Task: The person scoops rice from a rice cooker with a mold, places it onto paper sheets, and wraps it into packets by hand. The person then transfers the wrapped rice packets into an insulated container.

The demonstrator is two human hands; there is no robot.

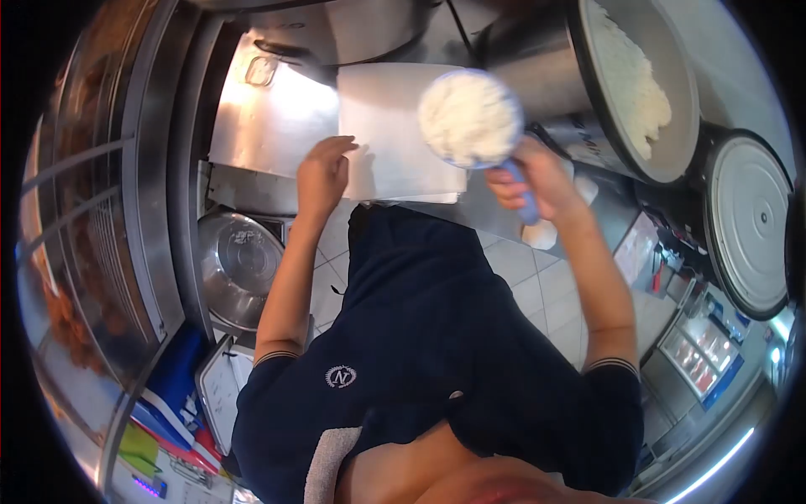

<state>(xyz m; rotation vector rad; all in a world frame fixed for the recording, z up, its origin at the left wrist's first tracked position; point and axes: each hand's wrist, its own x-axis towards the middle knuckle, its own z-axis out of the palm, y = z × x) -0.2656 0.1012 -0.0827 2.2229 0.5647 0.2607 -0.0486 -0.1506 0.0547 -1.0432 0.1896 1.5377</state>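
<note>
A light blue scoop (526,195) heaped with white rice (468,118) is held level by its handle in my right hand (537,178). It hangs over the right part of a stack of white paper sheets (386,126) on the steel counter. At the left edge of the paper, my left hand (323,172) has its fingers bent and its fingertips at or just above the sheets; whether they touch is unclear. Nothing shows in that hand. To the right of the scoop stands a large open steel container (537,71) with more white rice (630,80) inside.
A second large pot (353,29) stands behind the paper. At far right is a round grey lid (750,223). A steel bowl (239,269) sits low at left, beside a glass-fronted display case (92,235). White round items (540,234) lie near my right forearm.
</note>
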